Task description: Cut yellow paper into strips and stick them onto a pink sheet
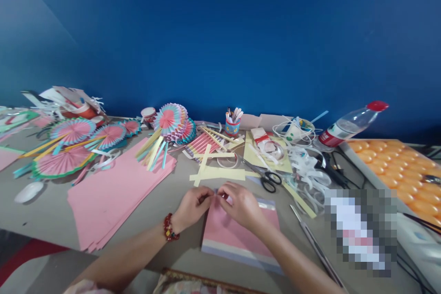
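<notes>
A pink sheet of paper (241, 234) with white and lavender bands along its near edge lies flat before me. At its far left corner, my left hand (195, 206) is closed in a pinch, a beaded red bracelet on its wrist. My right hand (241, 204) pinches right beside it, thumb and forefinger together over the same corner. Whatever is between the fingertips is too small to make out. A shiny strip (267, 205) runs along the sheet's far edge, right of my right hand. Just beyond the hands are pale yellow paper strips (217, 174).
Black-handled scissors (270, 181) and a long metal blade-like tool (315, 243) lie to the right. A stack of pink sheets (120, 193) and several folded paper fans (74, 131) cover the left. A tilted bottle (351, 126) stands near an orange bumpy pad (396, 165).
</notes>
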`<state>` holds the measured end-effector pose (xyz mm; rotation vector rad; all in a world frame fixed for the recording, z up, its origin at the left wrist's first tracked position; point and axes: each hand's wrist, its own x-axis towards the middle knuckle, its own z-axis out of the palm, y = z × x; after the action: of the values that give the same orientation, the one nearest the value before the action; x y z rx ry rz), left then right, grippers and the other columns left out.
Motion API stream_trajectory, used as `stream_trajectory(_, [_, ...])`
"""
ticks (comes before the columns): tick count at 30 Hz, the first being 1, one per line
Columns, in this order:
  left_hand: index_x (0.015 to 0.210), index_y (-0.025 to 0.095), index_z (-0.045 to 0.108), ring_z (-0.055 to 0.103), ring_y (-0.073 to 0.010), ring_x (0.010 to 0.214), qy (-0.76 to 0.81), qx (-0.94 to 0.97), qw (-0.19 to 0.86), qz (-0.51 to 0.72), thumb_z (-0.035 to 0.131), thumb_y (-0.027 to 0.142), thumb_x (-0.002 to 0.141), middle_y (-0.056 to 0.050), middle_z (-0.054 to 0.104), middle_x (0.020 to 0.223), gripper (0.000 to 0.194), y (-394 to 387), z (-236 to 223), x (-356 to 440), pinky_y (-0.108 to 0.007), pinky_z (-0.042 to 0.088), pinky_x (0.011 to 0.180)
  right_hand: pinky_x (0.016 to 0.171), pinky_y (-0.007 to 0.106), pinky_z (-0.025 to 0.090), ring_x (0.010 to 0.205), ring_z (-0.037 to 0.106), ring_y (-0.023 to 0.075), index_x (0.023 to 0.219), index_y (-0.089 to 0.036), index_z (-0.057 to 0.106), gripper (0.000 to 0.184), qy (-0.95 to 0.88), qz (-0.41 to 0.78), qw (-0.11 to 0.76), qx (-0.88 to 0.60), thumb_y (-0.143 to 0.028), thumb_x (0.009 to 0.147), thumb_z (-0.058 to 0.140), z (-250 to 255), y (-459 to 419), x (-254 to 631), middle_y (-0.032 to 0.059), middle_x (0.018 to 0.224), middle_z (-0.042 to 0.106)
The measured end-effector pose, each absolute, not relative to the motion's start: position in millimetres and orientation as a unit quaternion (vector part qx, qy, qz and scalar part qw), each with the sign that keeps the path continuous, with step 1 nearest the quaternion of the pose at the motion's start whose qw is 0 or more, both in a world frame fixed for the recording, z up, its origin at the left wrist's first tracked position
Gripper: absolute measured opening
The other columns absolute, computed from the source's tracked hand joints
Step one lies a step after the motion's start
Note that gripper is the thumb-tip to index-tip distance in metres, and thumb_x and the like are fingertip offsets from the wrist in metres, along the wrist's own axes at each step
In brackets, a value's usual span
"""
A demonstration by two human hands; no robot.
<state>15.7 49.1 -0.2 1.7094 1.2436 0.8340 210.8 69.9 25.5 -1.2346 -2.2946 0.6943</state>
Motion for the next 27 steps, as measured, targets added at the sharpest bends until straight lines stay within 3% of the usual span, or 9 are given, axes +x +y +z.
stream_trajectory(15, [0.077,0.017,0.062,0.054,-0.0155,0.071,0.499,0.691,0.413,0.320,0.052,0.025,0.089,-0.001,0.061,0.073,0.018,46.5,5.5,16.0,-0.023,0.037,0.066,0.063,0.025,0.035,0.068,0.056,0.0153,0.071,-0.021,0.056,0.013,-0.836,0.210,0.240,-0.447,-0.009,0.076,0.058,27.7,70.5,207.1,-0.0011,0.071,0.061])
stream_trajectory(27, [0.074,0.016,0.058,0.048,-0.0133,0.062,0.503,0.604,0.508,0.352,0.054,0.043,0.090,0.002,0.051,0.065,0.032,55.9,2.1,7.0,-0.022,0.038,0.059,0.058,0.032,0.046,0.064,0.060,0.0210,0.068,-0.026,0.055,0.013,-0.756,0.219,0.324,-0.526,-0.018,0.079,0.053,46.8,87.2,282.7,0.0041,0.070,0.064])
